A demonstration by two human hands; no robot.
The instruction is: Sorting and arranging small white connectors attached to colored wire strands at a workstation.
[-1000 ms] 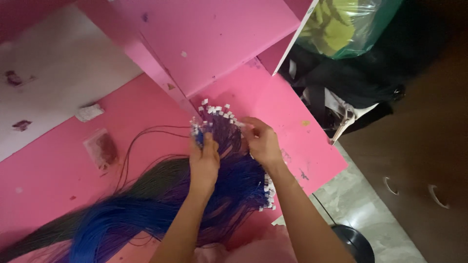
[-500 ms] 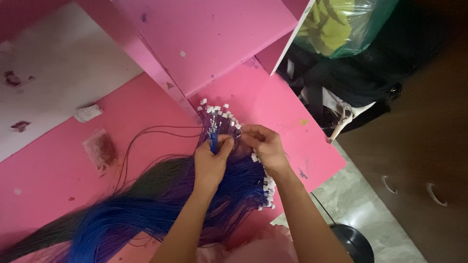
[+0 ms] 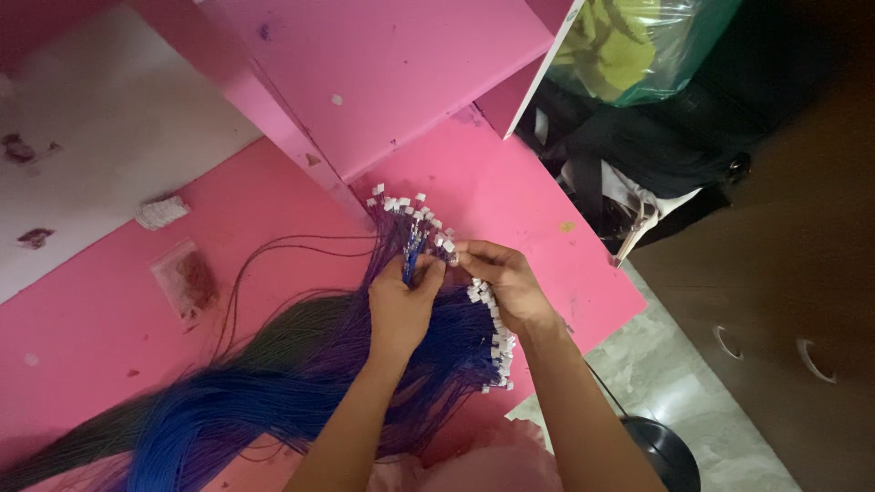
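Left fingers [image 3: 412,271] pinched shut on a few blue wires [image 3: 412,251] just below their white connectors [image 3: 428,221]. Right fingers [image 3: 467,262] closed on one connector end just right of that pinch, fingertips of both hands nearly touching. Left hand [image 3: 399,305] laid over the wire bundle [image 3: 301,364], palm down; right hand [image 3: 506,287] beside it, wrist toward the near right.

Bundle spread across the pink worktop [image 3: 109,364]: blue and purple strands fanned toward the near left, a greenish streak along the far edge, two loose dark strands [image 3: 273,260] looped out to the left. Second row of white connectors [image 3: 497,342] hung along the right side of the bundle, below the right hand.

Judged good practice for the step: grip kept close under the connector, not far down the strand, so a single wire separates cleanly; pull kept along the strand to avoid tangling with neighbours; picked ends kept apart from the unsorted fan.

Further out: small clear packet with brownish contents [image 3: 187,282] and a crumpled white scrap [image 3: 162,212] on the worktop to the left, well apart from the hands. Raised pink panel [image 3: 383,73] at the far side. Plastic bag, yellow and green [image 3: 629,46], over dark bags at the far right. Pale tiled floor [image 3: 665,374] and a dark round object [image 3: 661,451] at the near right. Exact wire count in the pinch not discernible.
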